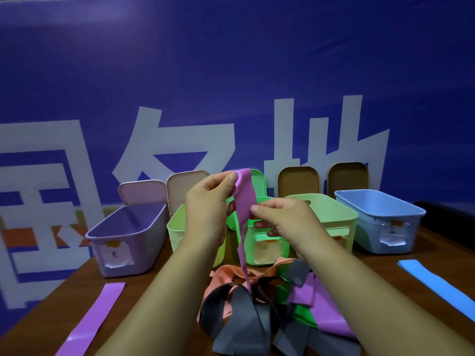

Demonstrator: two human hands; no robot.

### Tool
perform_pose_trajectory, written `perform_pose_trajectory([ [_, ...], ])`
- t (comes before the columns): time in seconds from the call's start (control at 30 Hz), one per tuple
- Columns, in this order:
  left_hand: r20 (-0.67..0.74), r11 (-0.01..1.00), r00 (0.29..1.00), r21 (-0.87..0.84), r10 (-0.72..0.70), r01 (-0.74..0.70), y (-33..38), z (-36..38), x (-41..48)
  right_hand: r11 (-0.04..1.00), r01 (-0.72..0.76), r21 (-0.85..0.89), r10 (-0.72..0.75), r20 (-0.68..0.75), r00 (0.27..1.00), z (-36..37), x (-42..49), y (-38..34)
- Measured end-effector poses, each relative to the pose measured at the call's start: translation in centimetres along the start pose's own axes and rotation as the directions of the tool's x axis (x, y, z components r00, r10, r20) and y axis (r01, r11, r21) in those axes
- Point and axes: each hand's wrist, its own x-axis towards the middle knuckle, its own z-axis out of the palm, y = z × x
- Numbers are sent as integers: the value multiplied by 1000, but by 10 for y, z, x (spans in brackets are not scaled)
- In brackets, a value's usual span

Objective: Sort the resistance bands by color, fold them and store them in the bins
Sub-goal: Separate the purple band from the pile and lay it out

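The left hand (205, 214) pinches the top end of a purple band (245, 196) between thumb and forefinger at centre frame. The remaining left fingers are curled behind the band. The right hand (285, 222) pinches the same band lower down, thumb on the near face. Its other fingers appear to curl underneath, but the view there is dim.

The band hangs in a narrow strip from both pinches. Its lower end reaches a loose pile of bands (257, 304) at lower centre: grey, orange, green and purple, overlapping.

A second purple band (95, 317) lies flat at lower left. A blue band (437, 281) lies flat at the right edge.

The surface is a brown wooden table (385, 265). Five open bins stand in a row behind the hands:
- purple bin (128, 240)
- light green bin (177, 227)
- green bin (264, 250)
- pale green bin (334, 217)
- blue bin (380, 222)

Their lids (298, 181) lean upright against a blue banner (231, 73) with large white characters. The banner fills the upper frame.
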Motion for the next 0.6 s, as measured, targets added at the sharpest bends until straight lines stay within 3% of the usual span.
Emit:
perform_pose_trajectory([
  [0.17, -68, 999, 998, 40, -9, 12, -7, -8, 2, 999, -36, 41, 36, -5, 999, 6, -3, 4],
  [0.33, -98, 988, 990, 122, 105, -93, -8, -19, 4, 988, 13, -152, -19, -38, 999, 11, -1, 6],
  [0.6, -58, 1000, 998, 20, 24, -23, -13, -21, 2, 987, 115, -115, -120, -36, 992, 21, -4, 3],
])
